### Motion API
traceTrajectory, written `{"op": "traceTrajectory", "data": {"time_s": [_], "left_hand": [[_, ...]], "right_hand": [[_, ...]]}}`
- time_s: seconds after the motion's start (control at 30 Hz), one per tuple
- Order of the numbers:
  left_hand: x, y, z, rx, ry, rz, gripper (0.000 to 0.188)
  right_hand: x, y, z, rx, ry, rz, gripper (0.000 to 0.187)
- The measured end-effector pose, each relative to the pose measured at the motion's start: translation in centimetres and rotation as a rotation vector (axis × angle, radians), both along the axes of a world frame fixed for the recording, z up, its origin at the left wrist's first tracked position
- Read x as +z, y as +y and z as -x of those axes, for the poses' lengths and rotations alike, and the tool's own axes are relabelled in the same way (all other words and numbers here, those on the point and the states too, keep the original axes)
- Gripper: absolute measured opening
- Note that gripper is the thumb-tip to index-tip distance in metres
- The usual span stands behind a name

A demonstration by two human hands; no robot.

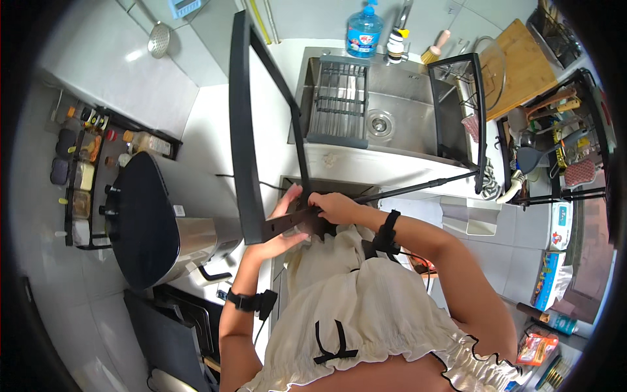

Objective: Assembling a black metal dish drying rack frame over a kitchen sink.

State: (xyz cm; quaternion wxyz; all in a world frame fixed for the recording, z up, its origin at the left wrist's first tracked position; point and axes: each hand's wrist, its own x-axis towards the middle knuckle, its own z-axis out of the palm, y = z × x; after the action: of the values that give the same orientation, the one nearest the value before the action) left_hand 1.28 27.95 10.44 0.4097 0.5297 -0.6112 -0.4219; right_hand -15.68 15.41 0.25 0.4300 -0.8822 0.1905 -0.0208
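A black metal rack frame (241, 130) is up in front of me. It has a tall rectangular end at the left, a smaller-looking rectangular end over the sink's right side, and a thin rod between them. My right hand (336, 208) is closed around the frame where the rod meets the left end's lower bar. My left hand (277, 247) is around the same bar from the left, its fingertips showing beyond it and part of the hand hidden behind it. Black straps with small boxes sit on both my wrists.
Beyond the frame is a steel sink (408, 137) with a grey draining basket (338, 98). A blue soap bottle (364, 31) stands behind it. A black-topped appliance (140, 222) and spice rack (98, 176) are left. A wooden cutting board (519, 68) and utensil rack (555, 147) are right.
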Motion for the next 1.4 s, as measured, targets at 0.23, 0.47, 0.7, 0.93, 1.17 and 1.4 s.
{"op": "traceTrajectory", "data": {"time_s": [0.23,0.47,0.7,0.93,1.17,1.4], "left_hand": [[2.4,-0.3,1.5,0.118,0.138,0.002,0.019],[2.9,-0.4,1.9,0.145,0.124,-0.016,0.021],[3.6,-0.6,3.4,0.298,0.164,0.048,0.028],[6.1,-0.3,5.1,0.503,0.203,0.145,0.037],[7.7,-0.8,4.9,0.706,0.488,0.486,0.038],[12.7,-1.0,7.0,0.704,0.506,0.513,0.041]], "right_hand": [[2.1,-1.2,1.1,0.072,-0.102,0.091,0.038],[9.6,-15.5,13.1,-0.684,-0.268,1.097,0.039],[10.9,-29.1,29.4,-1.381,-0.071,0.815,0.06],[10.1,-30.1,29.9,-1.235,-0.249,0.132,0.034],[9.8,-29.6,31.0,-1.208,-0.471,0.081,0.031],[15.6,-25.4,33.4,-1.104,-0.742,0.102,0.023]]}}
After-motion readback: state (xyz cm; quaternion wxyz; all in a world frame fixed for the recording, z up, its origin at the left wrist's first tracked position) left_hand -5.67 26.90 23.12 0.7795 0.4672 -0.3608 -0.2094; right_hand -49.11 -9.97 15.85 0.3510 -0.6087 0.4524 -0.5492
